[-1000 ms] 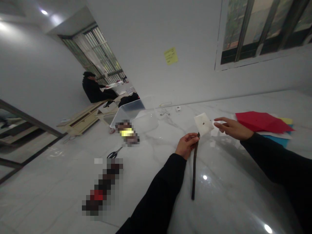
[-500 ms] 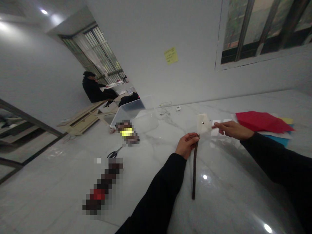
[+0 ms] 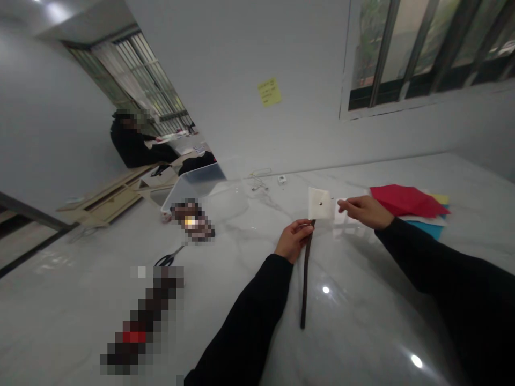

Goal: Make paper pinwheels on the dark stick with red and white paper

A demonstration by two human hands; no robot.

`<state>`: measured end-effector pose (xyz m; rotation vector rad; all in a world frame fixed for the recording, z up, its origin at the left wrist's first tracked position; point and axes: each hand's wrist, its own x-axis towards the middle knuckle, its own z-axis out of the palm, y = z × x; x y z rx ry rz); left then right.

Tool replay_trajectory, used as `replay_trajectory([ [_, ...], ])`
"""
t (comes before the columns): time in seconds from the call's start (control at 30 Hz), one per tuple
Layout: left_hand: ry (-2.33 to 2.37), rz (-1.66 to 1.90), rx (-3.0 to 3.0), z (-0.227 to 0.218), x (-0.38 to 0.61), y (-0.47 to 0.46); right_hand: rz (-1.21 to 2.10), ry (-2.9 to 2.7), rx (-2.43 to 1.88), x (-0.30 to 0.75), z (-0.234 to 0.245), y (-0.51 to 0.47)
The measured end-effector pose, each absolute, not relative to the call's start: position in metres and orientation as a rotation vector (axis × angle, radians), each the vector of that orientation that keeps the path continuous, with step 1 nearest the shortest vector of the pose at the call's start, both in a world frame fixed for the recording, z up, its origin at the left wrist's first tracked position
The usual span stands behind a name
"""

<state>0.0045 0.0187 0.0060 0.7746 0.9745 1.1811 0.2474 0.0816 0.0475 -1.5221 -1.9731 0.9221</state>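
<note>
My left hand [image 3: 293, 241] pinches a thin dark brown stick [image 3: 306, 284] near its top; the stick slants down toward me. A small cream-coloured square [image 3: 319, 199] sits at the stick's upper end. On its face shows a dark dot, perhaps a pin head. Just right of the square is my right hand [image 3: 364, 210], thumb and fingers pressed together and pointing left. Whatever it may hold is too small to make out. A gap separates its fingertips from the square's edge.
Red, yellow, white and blue sheets [image 3: 408, 202] lie at right. Scissors [image 3: 166, 260] and two blurred-out items are at left. Behind them stand a clear plastic bin [image 3: 193, 185], a cable [image 3: 259, 179] and a small white block [image 3: 281, 179]. A person [image 3: 131, 142] sits far left.
The whole view has swung right, so everything appears further left. The cream square has turned slightly on the stick. Both hands keep nearly the same grip and spacing.
</note>
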Motion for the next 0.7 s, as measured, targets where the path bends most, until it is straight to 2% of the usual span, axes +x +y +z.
replay_trajectory([
  [0.07,0.962,1.191,0.785,0.007,0.004,0.019,0.831,-1.842,-1.528,0.245,0.050,0.080],
  [0.13,0.943,1.195,0.790,0.008,0.004,0.020,0.923,-1.749,-1.532,0.243,0.052,0.077],
  [0.27,0.936,1.194,0.790,0.010,0.004,0.019,1.724,-1.931,-1.368,0.239,0.055,0.067],
  [0.33,0.937,1.199,0.786,0.011,0.004,0.019,1.974,-1.996,-1.211,0.238,0.055,0.064],
  [0.5,0.935,1.225,0.708,0.014,0.005,0.019,1.685,-1.803,-1.328,0.232,0.044,0.070],
  [0.7,0.831,1.237,0.588,0.012,0.013,0.011,1.993,-1.895,-0.987,0.198,0.028,0.043],
])
